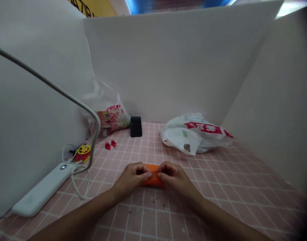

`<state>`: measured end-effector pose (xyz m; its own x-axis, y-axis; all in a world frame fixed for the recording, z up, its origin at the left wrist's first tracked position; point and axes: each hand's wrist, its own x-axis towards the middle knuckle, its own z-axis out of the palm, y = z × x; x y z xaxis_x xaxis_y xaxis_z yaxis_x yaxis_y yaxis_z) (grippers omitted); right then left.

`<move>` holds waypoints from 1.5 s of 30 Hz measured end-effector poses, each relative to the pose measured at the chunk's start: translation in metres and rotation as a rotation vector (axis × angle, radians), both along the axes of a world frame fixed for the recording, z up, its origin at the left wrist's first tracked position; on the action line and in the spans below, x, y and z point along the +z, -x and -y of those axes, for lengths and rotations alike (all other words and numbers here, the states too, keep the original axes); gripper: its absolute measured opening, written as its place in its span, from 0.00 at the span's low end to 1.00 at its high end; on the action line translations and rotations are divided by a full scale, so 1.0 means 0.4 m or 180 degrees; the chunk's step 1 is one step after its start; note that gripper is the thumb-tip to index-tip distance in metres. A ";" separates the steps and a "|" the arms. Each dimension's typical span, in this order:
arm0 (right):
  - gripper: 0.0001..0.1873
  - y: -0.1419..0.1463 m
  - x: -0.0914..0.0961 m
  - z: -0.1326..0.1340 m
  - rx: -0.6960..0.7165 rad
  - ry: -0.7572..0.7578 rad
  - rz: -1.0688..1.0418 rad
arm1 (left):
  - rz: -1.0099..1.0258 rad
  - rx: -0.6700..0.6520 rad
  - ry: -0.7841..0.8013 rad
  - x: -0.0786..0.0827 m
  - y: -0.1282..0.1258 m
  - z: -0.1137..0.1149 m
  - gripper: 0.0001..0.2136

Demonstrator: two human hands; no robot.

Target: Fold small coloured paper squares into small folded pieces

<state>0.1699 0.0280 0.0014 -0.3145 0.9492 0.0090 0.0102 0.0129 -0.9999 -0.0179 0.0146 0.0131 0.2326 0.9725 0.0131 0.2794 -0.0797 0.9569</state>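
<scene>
A flat orange piece, paper or felt by its look, is between my two hands, low over the pink tiled table surface. My left hand pinches its left part, thumb against curled fingers. On the other side my right hand grips it the same way, the thumbs a short gap apart. The fingers cover both ends of the orange piece, and its exact material is too blurred to tell. Small crumbs or scraps lie on the table just in front of my hands.
Two small red cut-outs lie ahead on the left, near yellow and red cut shapes. A white power strip and a cable run along the left. Behind are a black phone, a clear bag and a white bag.
</scene>
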 end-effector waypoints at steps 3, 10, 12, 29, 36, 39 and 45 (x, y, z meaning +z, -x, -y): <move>0.05 -0.001 -0.001 0.000 0.0016 -0.0038 -0.0017 | 0.0087 -0.0035 0.0058 -0.001 -0.002 0.003 0.11; 0.07 -0.001 0.007 0.009 0.0170 -0.0246 0.0259 | -0.0343 -0.0210 -0.0119 -0.003 -0.005 0.006 0.10; 0.07 0.001 0.012 0.014 0.0232 -0.0258 0.0321 | -0.0558 -0.0375 -0.0338 -0.003 -0.003 0.005 0.10; 0.22 0.006 0.005 0.014 0.0336 0.0310 -0.0201 | -0.0480 -0.0342 -0.0418 0.010 -0.002 0.014 0.11; 0.24 0.015 0.003 0.019 -0.0029 0.0310 -0.0519 | -0.0043 -0.0107 -0.0342 -0.004 -0.012 0.017 0.12; 0.23 0.032 0.000 0.036 0.0250 0.0562 -0.0623 | 0.0224 0.0153 -0.0292 -0.016 -0.028 0.030 0.13; 0.17 0.042 -0.022 0.049 0.0404 0.0928 -0.1023 | 0.0523 0.0090 -0.0094 -0.041 -0.038 0.037 0.13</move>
